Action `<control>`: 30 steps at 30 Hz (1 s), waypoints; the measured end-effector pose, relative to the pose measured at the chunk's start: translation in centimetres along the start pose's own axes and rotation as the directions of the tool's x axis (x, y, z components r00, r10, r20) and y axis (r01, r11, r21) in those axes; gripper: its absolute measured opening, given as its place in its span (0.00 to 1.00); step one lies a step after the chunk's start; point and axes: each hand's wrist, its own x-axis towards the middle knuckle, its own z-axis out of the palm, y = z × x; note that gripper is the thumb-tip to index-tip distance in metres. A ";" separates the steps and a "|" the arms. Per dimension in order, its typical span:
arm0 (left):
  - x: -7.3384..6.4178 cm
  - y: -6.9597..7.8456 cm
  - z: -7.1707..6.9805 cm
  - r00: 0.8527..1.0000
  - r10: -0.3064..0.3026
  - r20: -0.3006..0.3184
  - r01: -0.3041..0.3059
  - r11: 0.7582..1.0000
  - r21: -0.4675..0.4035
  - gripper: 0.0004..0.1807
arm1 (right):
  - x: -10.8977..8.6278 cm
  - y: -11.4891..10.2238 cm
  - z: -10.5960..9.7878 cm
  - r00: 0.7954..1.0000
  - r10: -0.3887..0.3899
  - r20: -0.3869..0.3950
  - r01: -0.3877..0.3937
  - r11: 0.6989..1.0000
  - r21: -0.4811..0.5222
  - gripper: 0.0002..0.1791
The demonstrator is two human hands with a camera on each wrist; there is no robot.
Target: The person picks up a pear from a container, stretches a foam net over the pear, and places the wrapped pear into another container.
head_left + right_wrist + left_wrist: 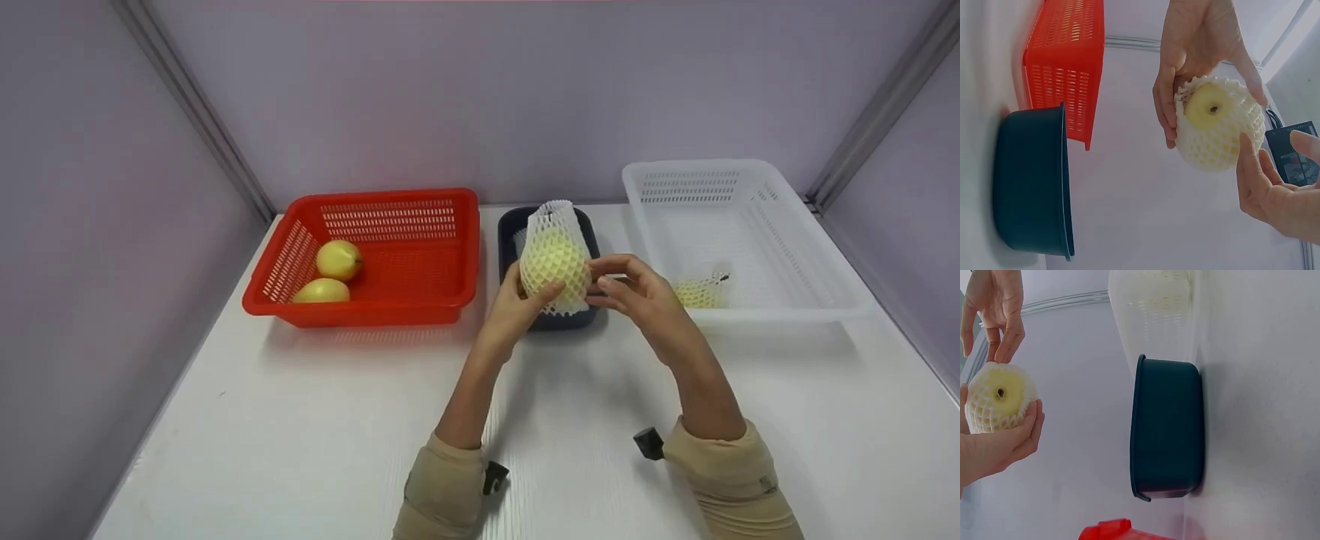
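Observation:
A pale yellow apple in a white foam net sleeve is held up above the dark blue-green bin. My left hand grips it from the left and below, thumb across its front. On the other side my right hand has its fingertips at the sleeve, fingers loosely bent and not round the fruit. The apple's dimpled end shows at the sleeve's opening in the left wrist view. Some white netting is visible inside the bin, partly hidden behind the held apple.
To the left stands a red basket with two bare yellow apples in it. A white basket at the right contains a net-sleeved yellow fruit near its front left corner. Walls enclose the white table at the back and sides.

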 end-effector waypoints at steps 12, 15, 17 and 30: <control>-0.4 0.2 0.1 0.974 -0.002 0.227 0.103 0.895 -0.434 0.33 | 0.5 0.5 -0.3 0.993 0.018 -0.114 -0.021 0.999 -0.031 0.23; -0.3 0.0 0.0 0.953 0.049 0.298 0.098 0.883 -0.459 0.36 | 0.6 0.6 -0.4 0.996 0.078 -0.047 -0.082 0.994 -0.076 0.28; -0.2 -0.1 -0.1 0.951 0.065 0.303 0.072 0.906 -0.418 0.37 | 0.6 0.6 -0.5 0.996 0.083 -0.016 -0.084 0.993 -0.077 0.29; -0.9 0.9 -1.4 0.917 0.227 0.328 -0.223 0.974 -0.048 0.45 | 0.2 0.8 -1.3 0.988 -0.068 0.137 0.053 0.992 0.110 0.30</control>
